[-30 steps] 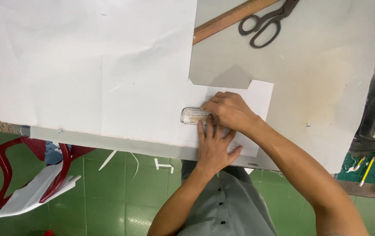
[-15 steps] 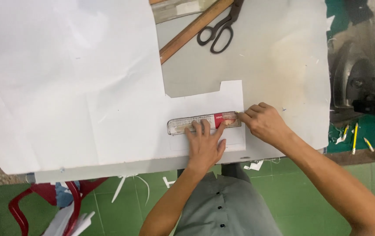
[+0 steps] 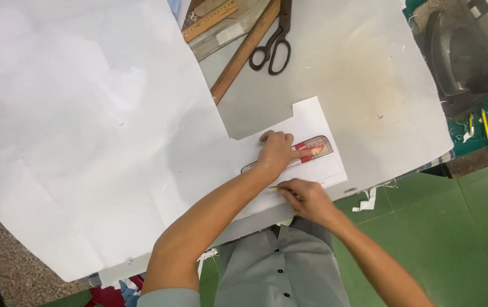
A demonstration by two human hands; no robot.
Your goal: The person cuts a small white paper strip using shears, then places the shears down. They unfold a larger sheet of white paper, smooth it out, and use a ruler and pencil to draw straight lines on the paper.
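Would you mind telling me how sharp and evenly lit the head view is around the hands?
Head view: even, soft light; left hand on the ruler and right hand with the pencil look fairly sharp; the white paper is bright, nearly washed out; only faint shadows under the arms.

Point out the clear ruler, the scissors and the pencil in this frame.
clear ruler (image 3: 319,146): head view, on its red-marked right end, beyond the left hand's fingertips.
scissors (image 3: 271,52): head view, on the dark handle loops.
pencil (image 3: 274,187): head view, on the yellow tip showing left of the right hand.
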